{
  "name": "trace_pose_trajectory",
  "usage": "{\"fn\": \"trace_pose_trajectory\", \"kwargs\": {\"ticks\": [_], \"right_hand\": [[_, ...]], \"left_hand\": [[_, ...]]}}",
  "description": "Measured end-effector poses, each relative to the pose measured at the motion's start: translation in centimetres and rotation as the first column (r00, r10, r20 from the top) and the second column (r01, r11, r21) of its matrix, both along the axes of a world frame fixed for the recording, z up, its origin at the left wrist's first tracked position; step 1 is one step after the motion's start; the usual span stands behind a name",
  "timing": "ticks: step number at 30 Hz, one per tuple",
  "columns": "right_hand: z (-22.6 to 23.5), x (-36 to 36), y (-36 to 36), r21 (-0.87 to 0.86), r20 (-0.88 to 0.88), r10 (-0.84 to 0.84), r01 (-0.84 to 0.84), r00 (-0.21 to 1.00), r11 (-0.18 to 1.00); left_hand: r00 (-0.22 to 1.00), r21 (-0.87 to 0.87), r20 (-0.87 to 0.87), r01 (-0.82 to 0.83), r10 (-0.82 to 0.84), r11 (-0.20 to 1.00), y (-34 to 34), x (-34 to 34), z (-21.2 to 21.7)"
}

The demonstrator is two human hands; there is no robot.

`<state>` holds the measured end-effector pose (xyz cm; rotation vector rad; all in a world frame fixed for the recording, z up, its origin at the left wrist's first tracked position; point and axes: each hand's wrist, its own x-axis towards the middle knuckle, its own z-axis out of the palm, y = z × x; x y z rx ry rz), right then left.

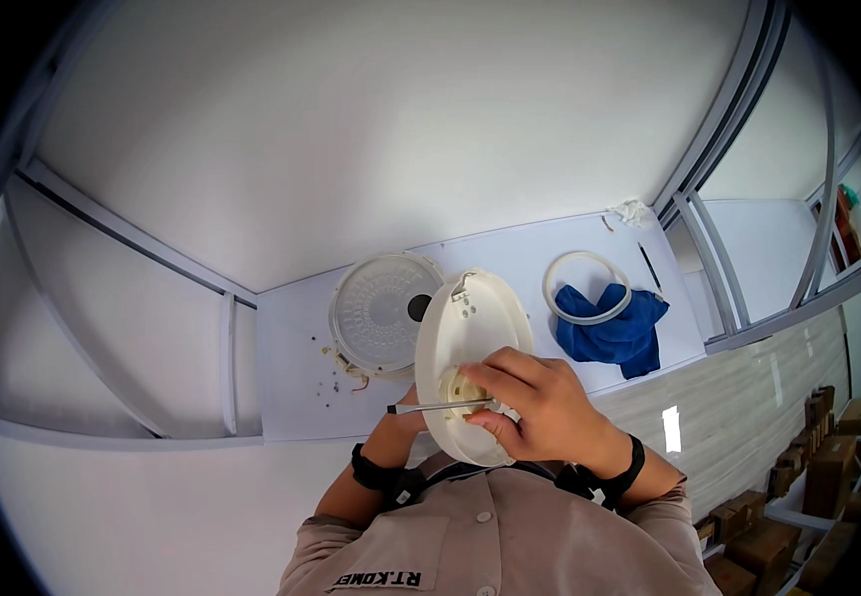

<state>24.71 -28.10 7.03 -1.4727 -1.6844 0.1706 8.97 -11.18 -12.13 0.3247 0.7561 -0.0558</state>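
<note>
A white, round, shallow appliance lid (490,308) is tilted up on edge in front of my chest. My left hand (410,413) grips it from behind at the left; most of its fingers are hidden by the lid. My right hand (540,402) reaches inside the lid, its thumb and fingers around a small round cream fitting (458,390). Across that fitting lies a screwdriver (435,406), its thin metal shaft pointing left to a dark tip. The handle end disappears into my right hand.
On the white table, a round white appliance part (376,313) with a ribbed disc lies at left. Several small screws (327,387) and a red wire (361,384) are beside it. To the right, a white ring (551,283) rests on blue cloth (604,343), near a black pen-like tool (651,268) and crumpled tissue (631,212).
</note>
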Motion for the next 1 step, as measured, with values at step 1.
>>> {"fn": "trace_pose_trajectory", "kwargs": {"ticks": [1], "right_hand": [[-0.05, -0.1, 0.17, 0.008, 0.007, 0.001, -0.001, 1.0, 1.0]], "left_hand": [[1.0, 0.064, -0.011, 0.0, 0.0, 0.998, -0.26, -0.05, 0.66]]}}
